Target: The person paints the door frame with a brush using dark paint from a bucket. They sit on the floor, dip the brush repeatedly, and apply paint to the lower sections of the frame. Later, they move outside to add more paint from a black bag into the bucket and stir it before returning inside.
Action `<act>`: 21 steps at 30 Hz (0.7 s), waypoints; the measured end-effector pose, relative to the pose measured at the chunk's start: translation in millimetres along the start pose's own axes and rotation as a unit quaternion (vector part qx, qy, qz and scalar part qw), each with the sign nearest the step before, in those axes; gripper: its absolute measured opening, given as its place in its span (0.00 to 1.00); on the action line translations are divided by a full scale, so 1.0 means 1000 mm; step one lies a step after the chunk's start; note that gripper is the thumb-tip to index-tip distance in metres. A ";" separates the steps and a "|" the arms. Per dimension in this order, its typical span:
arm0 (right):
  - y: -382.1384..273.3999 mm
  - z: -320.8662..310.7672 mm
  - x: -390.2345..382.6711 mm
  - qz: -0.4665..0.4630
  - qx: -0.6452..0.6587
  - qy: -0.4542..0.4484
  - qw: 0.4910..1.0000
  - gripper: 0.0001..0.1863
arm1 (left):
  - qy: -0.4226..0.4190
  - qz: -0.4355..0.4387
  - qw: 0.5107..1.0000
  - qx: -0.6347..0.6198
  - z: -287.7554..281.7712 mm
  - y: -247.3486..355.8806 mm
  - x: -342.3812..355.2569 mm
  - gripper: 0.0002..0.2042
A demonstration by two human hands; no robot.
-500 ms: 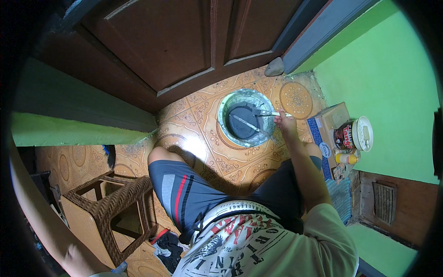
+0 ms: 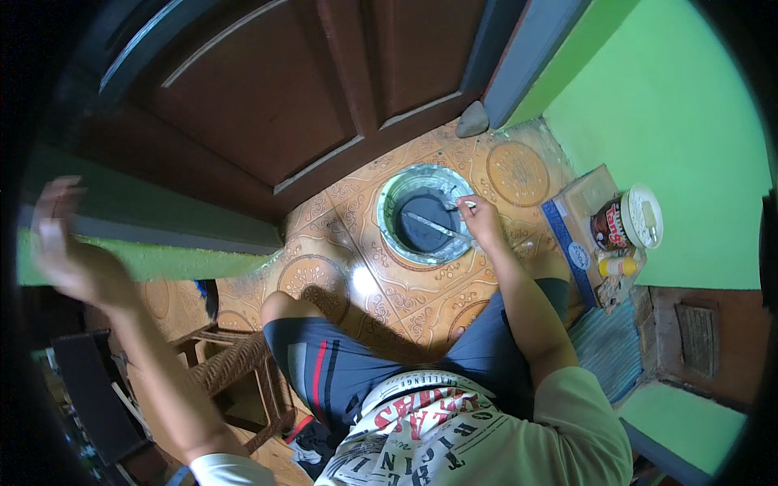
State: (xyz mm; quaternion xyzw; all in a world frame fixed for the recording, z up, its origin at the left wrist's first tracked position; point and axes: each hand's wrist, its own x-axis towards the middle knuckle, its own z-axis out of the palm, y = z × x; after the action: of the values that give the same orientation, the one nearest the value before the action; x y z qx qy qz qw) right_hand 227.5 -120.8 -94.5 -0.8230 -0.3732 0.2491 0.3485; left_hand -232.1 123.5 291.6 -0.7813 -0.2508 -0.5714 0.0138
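Note:
A round bucket [image 2: 386, 214] holds dark grey liquid, with a long grey stick [image 2: 433, 224] lying across it. My right hand [image 2: 483, 219] grips a white-handled tool, likely a brush, at the bucket's right rim; its head dips inside. At the left, my left hand [image 2: 77, 251] is raised, slightly blurred, fingers loosely extended and apparently empty.
A brown door [image 2: 251, 113] stands ahead, a stone [image 2: 472, 120] at its corner. At right, cardboard [image 2: 585, 186] bears a white tub [image 2: 644, 212] and yellow bottle [image 2: 618, 267], beside a green wall [image 2: 673, 105]. A woven stool [image 2: 235, 356] and dark cloth [image 2: 312, 445] are left.
My left hand has come up into view from the left edge. My right hand has moved slightly left, with the tool now further down inside the bucket. The view has shifted slightly.

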 end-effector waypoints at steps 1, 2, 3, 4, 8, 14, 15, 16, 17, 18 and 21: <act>0.004 -0.009 0.000 0.019 0.002 0.008 1.000 0.15 | -0.089 -0.131 0.985 -0.073 0.055 0.012 -0.069 0.20; -0.005 -0.018 0.000 0.035 0.012 0.013 0.999 0.15 | -0.198 -0.267 0.934 -0.129 0.121 0.044 -0.150 0.20; -0.021 -0.009 0.007 0.037 0.041 0.007 0.998 0.15 | -0.289 -0.411 0.851 -0.155 0.165 0.074 -0.218 0.20; -0.011 -0.009 0.014 0.016 0.043 0.003 0.999 0.15 | -0.348 -0.557 0.732 -0.181 0.206 0.100 -0.287 0.20; 0.012 -0.018 0.018 -0.012 0.043 0.018 0.999 0.14 | -0.397 -0.776 0.429 -0.236 0.301 0.146 -0.392 0.47; 0.032 -0.037 0.028 0.007 0.067 0.047 0.997 0.14 | -0.133 -0.799 0.503 -0.301 0.387 0.166 -0.431 0.20; 0.040 -0.043 0.026 0.023 0.060 0.044 0.997 0.14 | -0.136 -0.812 0.490 -0.287 0.396 0.173 -0.434 0.18; 0.044 -0.052 0.022 0.042 0.054 0.040 0.997 0.14 | -0.141 -0.824 0.477 -0.271 0.400 0.181 -0.430 0.15; 0.046 -0.060 0.019 0.060 0.048 0.037 0.996 0.15 | -0.145 -0.836 0.464 -0.254 0.404 0.190 -0.425 0.13; 0.017 -0.047 0.026 0.053 0.086 0.017 0.995 0.15 | -0.179 -0.791 0.537 -0.232 0.389 0.152 -0.441 0.12; 0.011 -0.067 0.022 0.081 0.124 0.020 0.989 0.14 | -0.222 -0.749 0.579 -0.233 0.387 0.160 -0.416 0.11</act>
State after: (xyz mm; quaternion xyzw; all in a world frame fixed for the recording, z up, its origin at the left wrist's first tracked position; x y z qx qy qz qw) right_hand 290.1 -134.5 -63.9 -0.8057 -0.2649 0.3042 0.4337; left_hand 83.9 -53.8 -174.2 -0.3953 -0.5999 -0.2261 -0.6578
